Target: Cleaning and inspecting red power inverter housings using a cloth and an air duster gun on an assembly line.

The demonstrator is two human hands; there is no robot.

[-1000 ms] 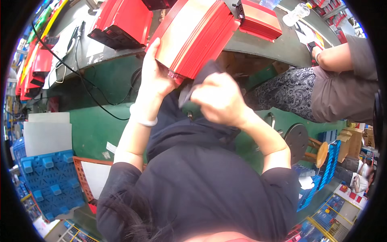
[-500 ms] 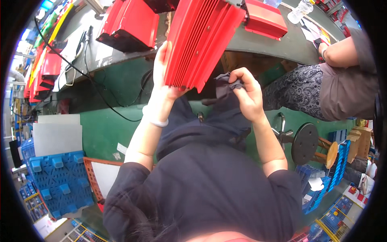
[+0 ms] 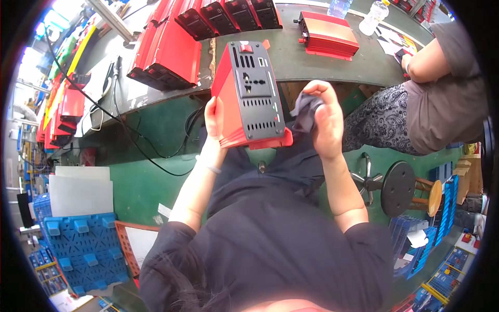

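My left hand (image 3: 213,125) grips a red power inverter (image 3: 255,93) by its left side, holding it in the air in front of the bench. Its black end panel faces me, with a socket, vent slots and a red switch on it. To the right of the inverter, my right hand (image 3: 327,122) is raised with a crumpled grey cloth (image 3: 306,111) pinched in its fingers. The cloth hangs close to the inverter's right side; a narrow gap seems to lie between them.
On the bench (image 3: 291,52) stand several red inverters (image 3: 171,57) at left and another inverter (image 3: 328,35) at right, near a clear bottle (image 3: 373,20). A black cable (image 3: 112,99) loops down at left. A person (image 3: 442,99) works at right, near a round stool (image 3: 398,188).
The inverter has come down and turned, so its black end panel now faces me instead of its ribbed red side. My right hand has risen slightly with the cloth.
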